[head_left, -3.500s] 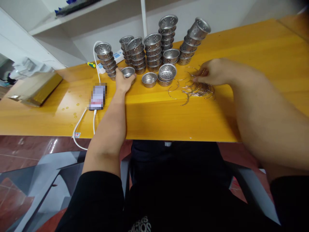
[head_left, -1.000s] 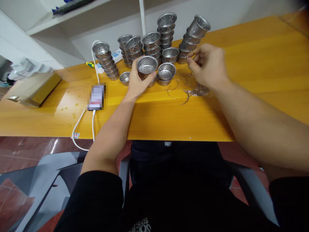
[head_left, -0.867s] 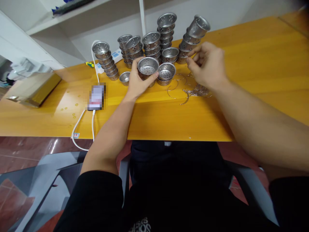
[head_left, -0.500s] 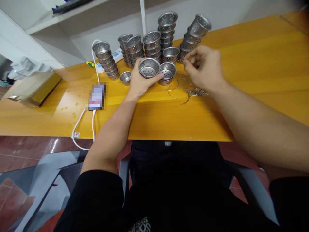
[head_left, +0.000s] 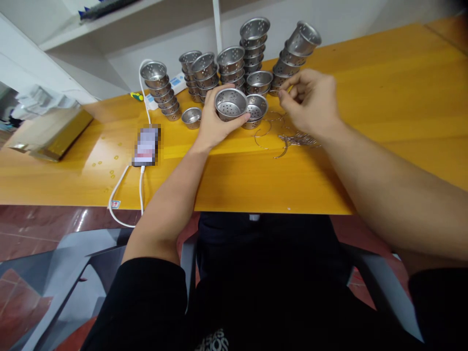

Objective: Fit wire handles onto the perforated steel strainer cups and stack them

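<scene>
My left hand (head_left: pixel 212 122) is wrapped around a round perforated metal cup (head_left: pixel 231 103), its open top tilted toward me. The held cup is raised above the table and partly covers a pair of nested cups (head_left: pixel 256 106). My right hand (head_left: pixel 309 100) is closed in a pinch on a thin curved wire (head_left: pixel 274 91); most of that wire is hidden or too fine to follow. Below the right hand lies a loose heap of thin curved wires (head_left: pixel 298 140). One more cup (head_left: pixel 191 118) sits on the table just left of my left hand.
Several stacks of perforated cups stand along the back, including a left stack (head_left: pixel 161 90) and a leaning right stack (head_left: pixel 294 56). A phone (head_left: pixel 146 146) with white cables, a power strip (head_left: pixel 178 84) and a cardboard box (head_left: pixel 54 131) are at left on the yellow table (head_left: pixel 256 180).
My left hand has lifted a cup from the left and carried it rightward. My right hand has risen from the wire heap with a wire and moved slightly left, closer to the cup.
</scene>
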Motion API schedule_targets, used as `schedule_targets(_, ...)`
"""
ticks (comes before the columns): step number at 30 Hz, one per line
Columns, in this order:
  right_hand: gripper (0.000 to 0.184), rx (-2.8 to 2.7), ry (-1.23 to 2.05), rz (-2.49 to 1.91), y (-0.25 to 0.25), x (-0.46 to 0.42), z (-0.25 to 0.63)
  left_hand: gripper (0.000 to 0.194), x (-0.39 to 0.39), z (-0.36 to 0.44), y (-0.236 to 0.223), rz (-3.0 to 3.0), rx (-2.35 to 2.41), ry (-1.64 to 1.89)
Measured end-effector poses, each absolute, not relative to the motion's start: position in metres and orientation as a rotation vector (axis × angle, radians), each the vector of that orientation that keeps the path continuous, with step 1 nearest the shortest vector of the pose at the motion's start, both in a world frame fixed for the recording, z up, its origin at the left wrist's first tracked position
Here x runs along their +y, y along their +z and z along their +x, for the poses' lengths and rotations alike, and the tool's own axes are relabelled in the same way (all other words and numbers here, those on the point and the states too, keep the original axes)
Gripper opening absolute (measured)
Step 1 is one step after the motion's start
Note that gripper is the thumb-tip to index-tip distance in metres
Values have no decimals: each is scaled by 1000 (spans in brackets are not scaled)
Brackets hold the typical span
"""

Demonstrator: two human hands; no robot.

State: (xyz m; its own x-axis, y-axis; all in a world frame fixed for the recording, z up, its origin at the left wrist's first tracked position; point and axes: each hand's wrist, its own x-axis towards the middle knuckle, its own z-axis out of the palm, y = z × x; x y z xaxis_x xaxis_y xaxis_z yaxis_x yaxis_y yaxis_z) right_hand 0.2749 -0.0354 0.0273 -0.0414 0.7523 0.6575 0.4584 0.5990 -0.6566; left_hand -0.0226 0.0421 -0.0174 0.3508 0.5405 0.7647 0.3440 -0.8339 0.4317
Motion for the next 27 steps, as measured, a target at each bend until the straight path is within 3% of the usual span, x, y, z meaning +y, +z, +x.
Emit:
schedule_targets(19, 62, -1705, 363, -1057, 32, -44, 265, 94, 21, -4, -11, 2314, 794, 1393)
schedule_targets(27, 60, -1701, 407, -1014, 35, -47, 262, 92, 4, -3, 5, 2249, 900, 1472)
